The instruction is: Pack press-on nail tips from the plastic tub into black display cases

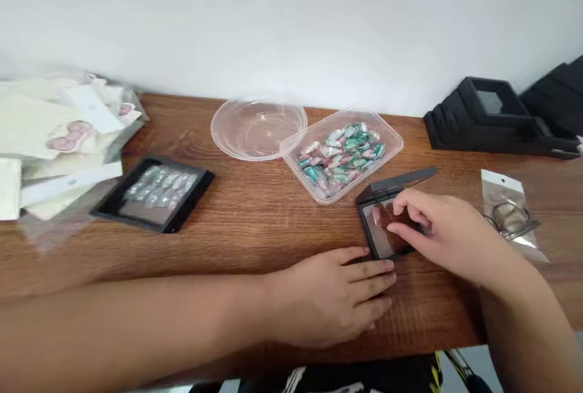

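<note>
In the open black display case (379,244), a pink press-on nail (376,217) is seen beside the right hand (449,232), its grip narrowly parted, seemingly empty; the near edge is touched by the flat left hand (328,293). Two rows of silvery nails (160,187) are already set in another case (178,220); many loose nails (339,159) are left in the tub (387,132).

- Left forearm (159,317) reaching in from the lower left, nearly level across the view
- Left hand (332,296) back upward, four fingers (371,287) extended and slightly spread, thumb mostly hidden
- Right forearm (532,311) rising from the lower right, wrist (498,268) bent leftward
- Right hand (441,238) with index finger (406,200) and thumb (407,235) curved, tips apart, other fingers curled inward
</note>
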`<state>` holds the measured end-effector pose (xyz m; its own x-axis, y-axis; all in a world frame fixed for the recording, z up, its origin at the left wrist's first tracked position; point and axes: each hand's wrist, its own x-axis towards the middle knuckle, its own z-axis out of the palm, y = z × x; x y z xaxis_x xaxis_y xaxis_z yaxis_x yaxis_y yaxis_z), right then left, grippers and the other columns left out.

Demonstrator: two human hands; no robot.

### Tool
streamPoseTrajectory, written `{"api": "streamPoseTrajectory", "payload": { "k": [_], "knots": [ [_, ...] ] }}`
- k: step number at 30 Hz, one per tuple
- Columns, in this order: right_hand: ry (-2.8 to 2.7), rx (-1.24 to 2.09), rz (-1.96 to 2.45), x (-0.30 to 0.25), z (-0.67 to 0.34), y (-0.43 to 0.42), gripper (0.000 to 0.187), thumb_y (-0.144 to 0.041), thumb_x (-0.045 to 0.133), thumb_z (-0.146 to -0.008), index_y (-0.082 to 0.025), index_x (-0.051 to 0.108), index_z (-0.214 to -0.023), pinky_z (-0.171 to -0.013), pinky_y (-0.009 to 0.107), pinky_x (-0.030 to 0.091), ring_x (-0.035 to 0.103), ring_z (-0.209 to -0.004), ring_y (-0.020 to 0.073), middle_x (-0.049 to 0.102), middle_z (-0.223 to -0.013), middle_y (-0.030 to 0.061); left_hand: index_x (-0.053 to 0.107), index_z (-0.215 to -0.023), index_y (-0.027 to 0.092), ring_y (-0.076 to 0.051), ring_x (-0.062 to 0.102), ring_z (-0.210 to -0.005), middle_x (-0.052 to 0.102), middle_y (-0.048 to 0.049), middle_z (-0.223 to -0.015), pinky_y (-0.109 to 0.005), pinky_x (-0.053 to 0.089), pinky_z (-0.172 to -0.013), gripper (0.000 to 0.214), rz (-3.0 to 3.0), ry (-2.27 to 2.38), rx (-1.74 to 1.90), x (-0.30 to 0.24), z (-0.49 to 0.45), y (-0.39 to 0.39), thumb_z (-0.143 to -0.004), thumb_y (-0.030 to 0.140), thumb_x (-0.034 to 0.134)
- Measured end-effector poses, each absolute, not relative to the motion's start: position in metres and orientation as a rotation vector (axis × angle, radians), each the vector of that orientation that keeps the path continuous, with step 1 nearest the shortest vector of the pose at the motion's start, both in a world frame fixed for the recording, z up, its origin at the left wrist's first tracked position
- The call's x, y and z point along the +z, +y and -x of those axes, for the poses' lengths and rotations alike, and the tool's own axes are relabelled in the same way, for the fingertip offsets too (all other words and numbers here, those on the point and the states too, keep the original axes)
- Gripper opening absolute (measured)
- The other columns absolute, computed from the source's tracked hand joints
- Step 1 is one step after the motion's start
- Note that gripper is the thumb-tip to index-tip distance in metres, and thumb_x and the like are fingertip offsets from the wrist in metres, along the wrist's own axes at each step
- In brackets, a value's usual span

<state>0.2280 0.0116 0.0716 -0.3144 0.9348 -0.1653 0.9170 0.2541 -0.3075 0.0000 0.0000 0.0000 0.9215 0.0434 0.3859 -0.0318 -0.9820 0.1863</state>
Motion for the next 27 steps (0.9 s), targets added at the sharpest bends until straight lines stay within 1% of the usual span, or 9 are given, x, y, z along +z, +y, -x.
{"api": "streamPoseTrajectory", "payload": {
  "k": [4,9,12,17,20,22,24,26,27],
  "knots": [
    [-2.49,0.571,1.815,0.069,-0.227,0.008,0.004,-0.022,0.064,-0.091,-0.025,0.063,-0.091,-0.055,0.025,0.035,0.058,-0.059,0.0148,0.065,-0.069,-0.0044,0.07,-0.122,0.019,-0.019,0.06,-0.129,0.067,-0.0039,-0.136,-0.036,0.046,-0.107,0.032,-2.908,0.004,0.559,0.001,0.0,0.002,-0.106,0.033,0.046],
    [-2.485,0.631,1.748,0.063,-0.22,0.007,0.015,-0.019,0.054,-0.097,-0.026,0.066,-0.105,-0.066,0.029,0.045,0.071,-0.076,0.0181,0.077,-0.095,-0.0017,0.07,-0.122,0.019,-0.021,0.06,-0.13,0.068,-0.0038,-0.134,-0.037,0.046,-0.107,0.031,-2.905,-0.001,0.571,0.001,0.0,0.002,-0.104,0.034,0.05],
    [-2.476,0.632,1.734,0.061,-0.218,0.006,0.017,-0.022,0.053,-0.098,-0.026,0.066,-0.108,-0.067,0.03,0.047,0.073,-0.08,0.0192,0.078,-0.101,-0.0018,0.071,-0.122,0.019,-0.021,0.06,-0.129,0.069,-0.0041,-0.133,-0.037,0.045,-0.107,0.031,-2.908,0.004,0.592,0.001,0.0,0.001,-0.105,0.034,0.05],
    [-2.496,0.599,1.703,0.064,-0.219,0.006,0.017,-0.023,0.059,-0.095,-0.026,0.069,-0.108,-0.06,0.028,0.047,0.072,-0.07,0.0178,0.08,-0.094,-0.0022,0.071,-0.121,0.019,-0.021,0.062,-0.127,0.069,-0.0049,-0.131,-0.037,0.046,-0.106,0.032,-2.933,0.005,0.611,0.002,-0.001,0.001,-0.106,0.033,0.047],
    [-2.435,0.487,1.611,0.068,-0.223,0.005,0.017,-0.024,0.056,-0.097,-0.026,0.071,-0.106,-0.058,0.028,0.048,0.07,-0.065,0.0157,0.08,-0.092,-0.0007,0.07,-0.124,0.018,-0.022,0.061,-0.128,0.068,-0.0049,-0.133,-0.038,0.047,-0.104,0.034,-2.946,-0.001,0.6,0.002,0.0,0.001,-0.106,0.033,0.046],
    [-2.345,0.338,1.51,0.072,-0.227,0.004,0.017,-0.025,0.056,-0.098,-0.024,0.072,-0.103,-0.056,0.028,0.048,0.066,-0.059,0.014,0.08,-0.09,0.0011,0.069,-0.126,0.018,-0.022,0.06,-0.129,0.068,-0.0044,-0.134,-0.038,0.048,-0.104,0.035,-2.954,0.001,0.59,0.002,0.0,0.0,-0.106,0.033,0.045],
    [-2.243,0.196,1.41,0.074,-0.232,0.003,0.011,-0.023,0.06,-0.096,-0.024,0.071,-0.098,-0.052,0.027,0.045,0.061,-0.054,0.0121,0.079,-0.086,0.0015,0.069,-0.127,0.017,-0.022,0.059,-0.13,0.068,-0.0041,-0.134,-0.039,0.047,-0.106,0.035,-2.956,0.002,0.589,0.001,0.0,0.0,-0.106,0.033,0.045],
    [-2.132,0.127,1.36,0.075,-0.236,0.002,0.009,-0.02,0.065,-0.092,-0.025,0.072,-0.097,-0.048,0.026,0.043,0.056,-0.051,0.0107,0.075,-0.077,-0.0006,0.068,-0.127,0.016,-0.022,0.059,-0.131,0.067,-0.0044,-0.135,-0.039,0.047,-0.106,0.036,-2.954,-0.009,0.583,0.001,0.0,0.0,-0.106,0.033,0.045],
    [-2.064,0.123,1.358,0.075,-0.237,0.003,0.013,-0.018,0.066,-0.091,-0.026,0.072,-0.099,-0.047,0.026,0.042,0.053,-0.049,0.0104,0.07,-0.07,-0.0021,0.068,-0.128,0.016,-0.022,0.059,-0.131,0.067,-0.0046,-0.136,-0.039,0.047,-0.106,0.037,-2.952,-0.017,0.577,0.001,-0.001,0.0,-0.106,0.034,0.044]
  ]
}}
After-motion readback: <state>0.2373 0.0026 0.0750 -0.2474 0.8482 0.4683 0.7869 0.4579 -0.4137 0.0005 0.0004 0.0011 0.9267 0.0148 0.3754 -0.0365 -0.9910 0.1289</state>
